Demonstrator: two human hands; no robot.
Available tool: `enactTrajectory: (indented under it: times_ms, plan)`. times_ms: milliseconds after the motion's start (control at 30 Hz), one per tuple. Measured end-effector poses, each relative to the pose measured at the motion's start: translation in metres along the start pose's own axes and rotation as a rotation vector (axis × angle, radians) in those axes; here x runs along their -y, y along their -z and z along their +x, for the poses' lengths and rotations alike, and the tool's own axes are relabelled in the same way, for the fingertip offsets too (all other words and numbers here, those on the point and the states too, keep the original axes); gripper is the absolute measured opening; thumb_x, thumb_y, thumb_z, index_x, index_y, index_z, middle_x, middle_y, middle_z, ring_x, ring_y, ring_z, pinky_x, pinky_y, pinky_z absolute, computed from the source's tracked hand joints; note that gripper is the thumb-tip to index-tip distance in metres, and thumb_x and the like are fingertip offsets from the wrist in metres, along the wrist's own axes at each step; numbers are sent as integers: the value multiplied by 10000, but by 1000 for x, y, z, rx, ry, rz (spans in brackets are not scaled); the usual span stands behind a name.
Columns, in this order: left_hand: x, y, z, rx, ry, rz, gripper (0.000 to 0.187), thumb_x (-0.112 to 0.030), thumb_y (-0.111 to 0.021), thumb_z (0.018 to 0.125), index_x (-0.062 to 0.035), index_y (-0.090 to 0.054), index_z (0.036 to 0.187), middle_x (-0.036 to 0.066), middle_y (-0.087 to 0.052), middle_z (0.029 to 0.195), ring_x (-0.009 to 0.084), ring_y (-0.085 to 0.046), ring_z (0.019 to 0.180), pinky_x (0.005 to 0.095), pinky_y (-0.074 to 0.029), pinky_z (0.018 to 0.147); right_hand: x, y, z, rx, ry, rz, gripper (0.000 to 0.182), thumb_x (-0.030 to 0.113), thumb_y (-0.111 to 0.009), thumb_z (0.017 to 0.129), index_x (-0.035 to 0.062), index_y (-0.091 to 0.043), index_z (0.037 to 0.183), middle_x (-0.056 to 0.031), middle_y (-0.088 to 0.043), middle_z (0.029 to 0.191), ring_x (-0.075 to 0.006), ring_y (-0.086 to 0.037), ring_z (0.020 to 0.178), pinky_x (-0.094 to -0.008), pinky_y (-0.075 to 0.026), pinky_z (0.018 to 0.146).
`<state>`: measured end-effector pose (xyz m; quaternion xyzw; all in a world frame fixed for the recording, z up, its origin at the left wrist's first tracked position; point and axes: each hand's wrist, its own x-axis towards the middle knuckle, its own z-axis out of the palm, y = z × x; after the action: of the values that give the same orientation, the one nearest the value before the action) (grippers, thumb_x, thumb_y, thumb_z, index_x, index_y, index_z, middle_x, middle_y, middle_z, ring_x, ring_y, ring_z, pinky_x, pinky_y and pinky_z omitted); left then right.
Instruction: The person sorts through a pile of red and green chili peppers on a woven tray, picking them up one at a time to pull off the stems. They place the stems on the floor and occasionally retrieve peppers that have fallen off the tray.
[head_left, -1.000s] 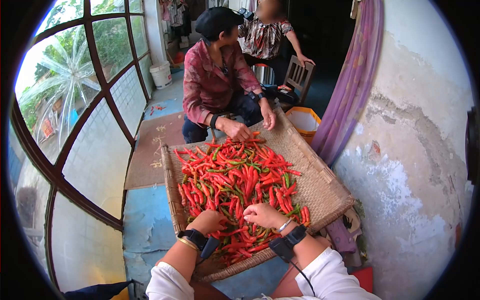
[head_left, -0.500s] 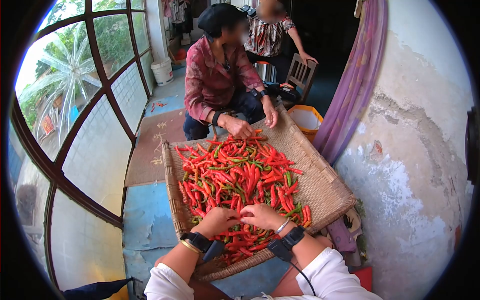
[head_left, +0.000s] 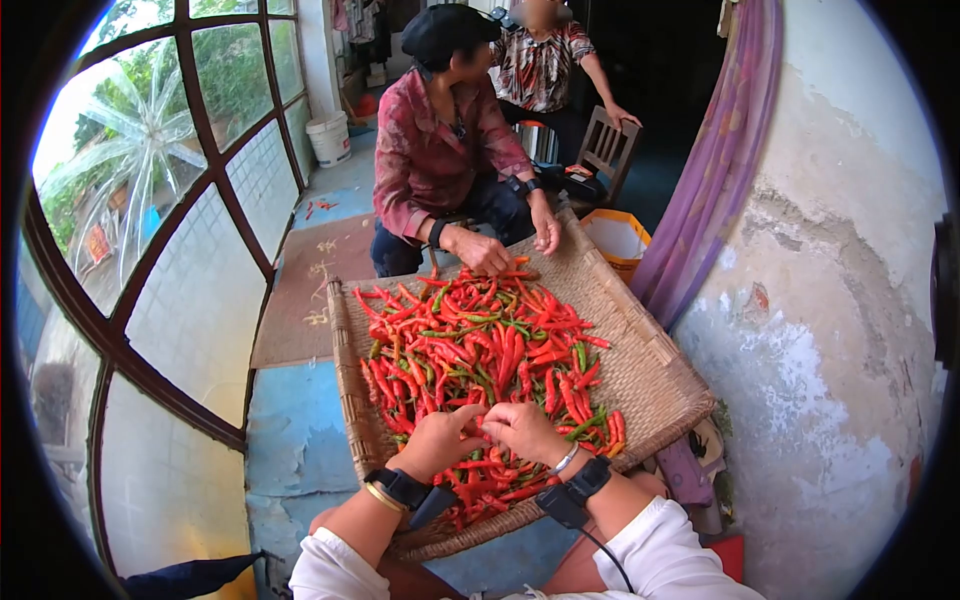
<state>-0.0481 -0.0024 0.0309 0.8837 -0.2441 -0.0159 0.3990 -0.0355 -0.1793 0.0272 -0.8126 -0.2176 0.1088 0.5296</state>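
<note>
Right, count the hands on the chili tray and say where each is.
4. The person's left hand and right hand meet fingertip to fingertip on the chilies at the near edge; a co-worker's two hands rest at the far edge. None looks hidden.

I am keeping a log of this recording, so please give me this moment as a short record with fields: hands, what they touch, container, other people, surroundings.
left hand: on the chillies, fingers curled, meeting the right hand
right hand: on the same pile, fingertips pinching at something small; what it is cannot be told
container: woven tray, chillies mostly red, a few green
other people: one person seated across, both hands at the tray's far edge; a second person behind, hand on a chair
surroundings: window on the left, curtain and wall on the right
</note>
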Motion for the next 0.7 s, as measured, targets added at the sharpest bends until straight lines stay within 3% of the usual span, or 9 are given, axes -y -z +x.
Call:
enactTrajectory:
  times_ms: [200, 367, 467, 533, 600, 700]
  plan:
    - [2, 2, 0, 106, 150, -245, 228, -185, -637, 768, -20, -581, 915, 97, -570, 652, 151, -550, 585, 290, -431, 540, 2, 21, 1, -188, -146, 416, 151, 145, -526, 847, 13, -588, 808, -16, -586, 646, -59, -542, 536, -203, -440, 488]
    - [15, -4, -1, 209, 157, -285, 211, -193, -597, 813, 0, -580, 894, 61, -557, 651, 101, -514, 593, 271, -424, 543, -4, 35, 1, -247, -211, 566, 153, 163, -522, 855, 23, -573, 819, -15, -573, 628, -56, -523, 505, -177, -429, 450]
    - [15, -3, -1, 204, 195, -444, 201, -196, -560, 846, -14, -587, 926, -21, -576, 665, 51, -497, 583, 213, -415, 525, -2, 42, 1, -235, -231, 584, 159, 170, -523, 855, 21, -577, 854, -19, -579, 660, -55, -529, 525, -175, -434, 458]
    - [13, 7, 2, 214, 384, -511, 204, -213, -523, 865, -24, -594, 897, -30, -581, 674, 34, -487, 565, 192, -400, 507, 1, 41, 1, -256, -222, 639, 164, 175, -526, 853, 21, -577, 876, -19, -581, 682, -55, -531, 537, -177, -432, 460]
    - [7, 24, 8, 93, 421, -466, 184, -195, -502, 873, -40, -596, 910, -37, -572, 653, 36, -456, 501, 180, -376, 470, 0, 39, 1, -276, -213, 693, 173, 180, -529, 850, 21, -577, 899, -20, -583, 703, -55, -533, 550, -180, -430, 463]
    - [31, 27, 20, -409, 389, -1090, 302, -137, -490, 873, -11, -467, 1147, 57, -568, 866, 76, -462, 535, 201, -414, 534, -9, 30, 4, -18, -277, 324, 238, 165, -534, 838, 3, -556, 1010, -21, -591, 779, -72, -547, 598, -190, -436, 517]
